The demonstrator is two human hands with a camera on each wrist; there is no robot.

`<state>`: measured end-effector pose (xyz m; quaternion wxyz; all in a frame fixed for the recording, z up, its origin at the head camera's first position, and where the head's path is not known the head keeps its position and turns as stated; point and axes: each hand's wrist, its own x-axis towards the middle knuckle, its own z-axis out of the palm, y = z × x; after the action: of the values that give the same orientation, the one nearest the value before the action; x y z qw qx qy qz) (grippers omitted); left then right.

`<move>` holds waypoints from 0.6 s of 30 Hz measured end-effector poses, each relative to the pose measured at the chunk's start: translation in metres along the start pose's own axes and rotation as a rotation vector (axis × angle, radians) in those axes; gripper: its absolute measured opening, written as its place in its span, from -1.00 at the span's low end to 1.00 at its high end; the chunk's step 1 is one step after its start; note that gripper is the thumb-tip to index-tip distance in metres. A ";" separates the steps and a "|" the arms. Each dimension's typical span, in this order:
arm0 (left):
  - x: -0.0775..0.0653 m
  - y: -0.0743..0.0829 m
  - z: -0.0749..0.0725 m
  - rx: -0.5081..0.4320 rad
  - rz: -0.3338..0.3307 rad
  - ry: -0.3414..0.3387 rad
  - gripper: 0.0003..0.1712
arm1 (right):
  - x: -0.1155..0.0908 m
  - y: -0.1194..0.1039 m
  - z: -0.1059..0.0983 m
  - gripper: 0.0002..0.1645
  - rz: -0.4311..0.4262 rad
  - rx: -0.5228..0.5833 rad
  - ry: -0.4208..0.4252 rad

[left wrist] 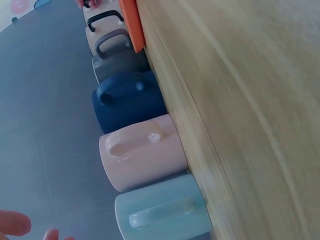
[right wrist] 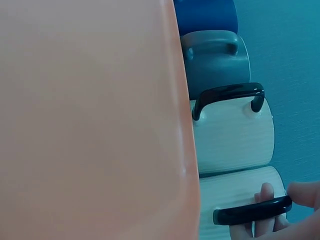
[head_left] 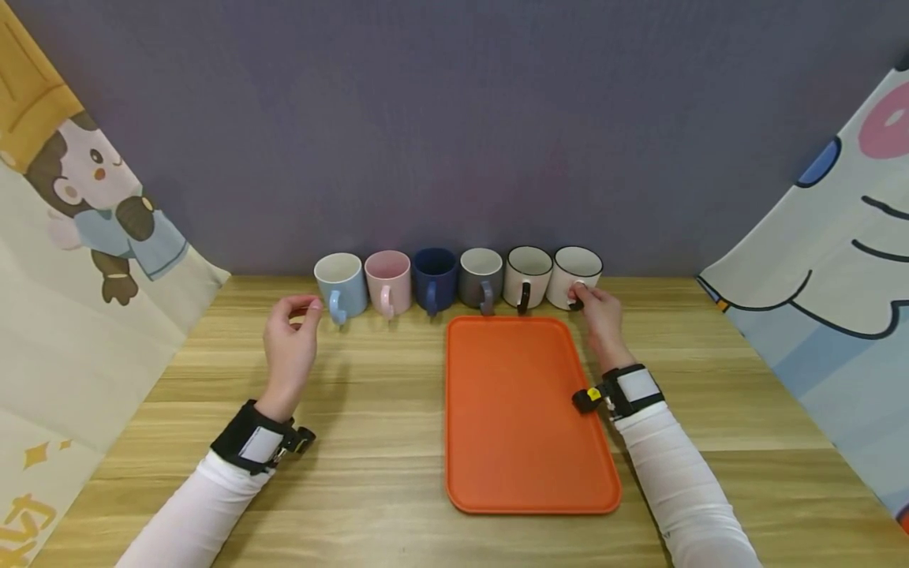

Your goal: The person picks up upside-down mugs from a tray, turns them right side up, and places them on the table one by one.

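Note:
A row of several mugs stands upright by the back wall. My right hand [head_left: 604, 322] grips the black handle [right wrist: 252, 212] of the rightmost white mug [head_left: 561, 285], fingers reaching through the loop and thumb near its top end. Left of that mug come a white mug with a black handle [head_left: 513, 287], a grey mug [head_left: 471, 287], a navy mug [head_left: 443, 287], a pink mug [head_left: 400, 295] and a light blue mug [head_left: 351, 295]. Beside the light blue mug hovers my left hand [head_left: 289, 343], fingers loosely bent and holding nothing; its thumb and fingertips show apart in the left wrist view.
An orange tray [head_left: 525, 418] lies on the wooden table [head_left: 369, 442] in front of the right-hand mugs, partly under the right wrist strap. Behind the mugs rises a grey wall [head_left: 454, 142]. Cartoon-printed cloths [head_left: 71, 315] hang at both sides.

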<state>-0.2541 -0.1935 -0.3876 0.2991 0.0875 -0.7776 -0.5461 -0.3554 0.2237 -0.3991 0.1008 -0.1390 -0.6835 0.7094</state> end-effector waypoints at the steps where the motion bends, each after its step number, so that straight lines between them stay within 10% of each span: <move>1: 0.000 0.000 0.000 -0.001 0.001 0.001 -0.66 | 0.001 0.001 0.000 -0.62 0.003 -0.009 -0.003; 7: -0.001 -0.003 0.002 0.015 0.000 -0.003 -0.68 | 0.010 0.008 -0.002 -0.56 0.019 -0.120 -0.040; 13: 0.000 0.001 0.009 0.015 0.013 -0.001 -0.70 | 0.008 -0.004 -0.010 -0.22 0.045 -0.456 -0.173; 18: -0.003 0.009 0.023 0.084 0.086 -0.029 -0.69 | -0.013 -0.032 -0.018 -0.04 -0.087 -0.623 -0.186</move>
<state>-0.2629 -0.1699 -0.3860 0.3070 0.0585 -0.8070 -0.5010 -0.3390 0.2376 -0.3669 0.0207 -0.0687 -0.8792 0.4709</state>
